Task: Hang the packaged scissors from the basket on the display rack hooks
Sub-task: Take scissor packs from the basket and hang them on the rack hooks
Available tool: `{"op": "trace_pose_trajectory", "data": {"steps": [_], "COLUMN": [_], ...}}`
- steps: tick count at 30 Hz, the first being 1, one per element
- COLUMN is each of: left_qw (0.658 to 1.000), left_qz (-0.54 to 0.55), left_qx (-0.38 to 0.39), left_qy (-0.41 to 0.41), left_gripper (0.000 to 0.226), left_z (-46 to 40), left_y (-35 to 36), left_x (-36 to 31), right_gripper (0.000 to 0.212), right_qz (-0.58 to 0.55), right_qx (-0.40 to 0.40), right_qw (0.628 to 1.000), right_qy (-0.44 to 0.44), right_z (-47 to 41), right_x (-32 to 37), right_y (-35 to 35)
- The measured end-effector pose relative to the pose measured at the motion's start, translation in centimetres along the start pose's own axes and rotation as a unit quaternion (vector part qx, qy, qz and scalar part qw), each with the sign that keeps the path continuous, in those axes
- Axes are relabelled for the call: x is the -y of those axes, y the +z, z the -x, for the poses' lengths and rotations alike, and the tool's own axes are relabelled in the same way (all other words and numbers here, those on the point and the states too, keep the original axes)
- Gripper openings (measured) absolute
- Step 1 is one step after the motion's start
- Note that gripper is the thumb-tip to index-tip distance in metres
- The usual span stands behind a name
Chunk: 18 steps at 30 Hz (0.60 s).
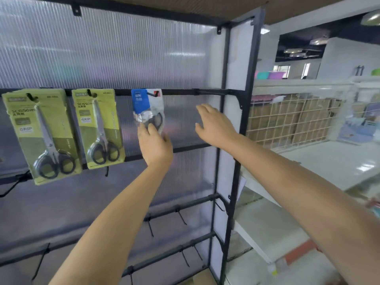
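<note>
Head view: black display rack (224,124) w/ ribbed translucent back panel; white shelves (329,161) and a wire-grid basket (287,118) to the right. Left hand (154,144) is raised, arm stretched up, fingers pinching the lower end of the blue-and-white scissors pack (147,108), which hangs on a hook on the upper rail. Right hand (213,125) is lifted beside it, fingers spread, holding nothing. Two green scissors packs (98,128) hang further left, reading "SCISSO…", "GRIP", "NO.".

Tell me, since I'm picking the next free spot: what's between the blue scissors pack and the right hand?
Only bare ribbed panel, head view, between the blue scissors pack and right hand.
</note>
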<state>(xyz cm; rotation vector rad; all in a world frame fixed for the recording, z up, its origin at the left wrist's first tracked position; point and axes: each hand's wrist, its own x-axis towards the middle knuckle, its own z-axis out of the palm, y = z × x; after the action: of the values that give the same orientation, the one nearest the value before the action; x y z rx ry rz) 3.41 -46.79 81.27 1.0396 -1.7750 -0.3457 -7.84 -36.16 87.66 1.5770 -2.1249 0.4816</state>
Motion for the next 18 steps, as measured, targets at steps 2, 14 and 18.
{"op": "trace_pose_trajectory", "data": {"steps": [2,14,18], "left_qw": [0.999,0.949,0.908], "left_qz": [0.002,0.104,0.133], "left_qx": [0.04,0.284,0.36], "left_qy": [-0.003,0.095,0.165], "left_gripper": [0.036,0.03,0.039], "left_z": [2.5,22.2,30.4], "left_y": [-0.3,1.9,3.6], "left_x": [-1.1,-16.5,-20.4], "right_gripper": [0.049,0.047,0.049], "right_qz": [-0.004,0.047,0.068], "right_qx": [0.009,0.04,0.059], "right_qw": [1.0,0.98,0.958], "right_qy": [0.022,0.187,0.273], "right_z": [3.0,25.5,34.4], "right_x": [-1.0,-10.0,-13.2], "right_y": [-0.8,-7.7,-9.4]}}
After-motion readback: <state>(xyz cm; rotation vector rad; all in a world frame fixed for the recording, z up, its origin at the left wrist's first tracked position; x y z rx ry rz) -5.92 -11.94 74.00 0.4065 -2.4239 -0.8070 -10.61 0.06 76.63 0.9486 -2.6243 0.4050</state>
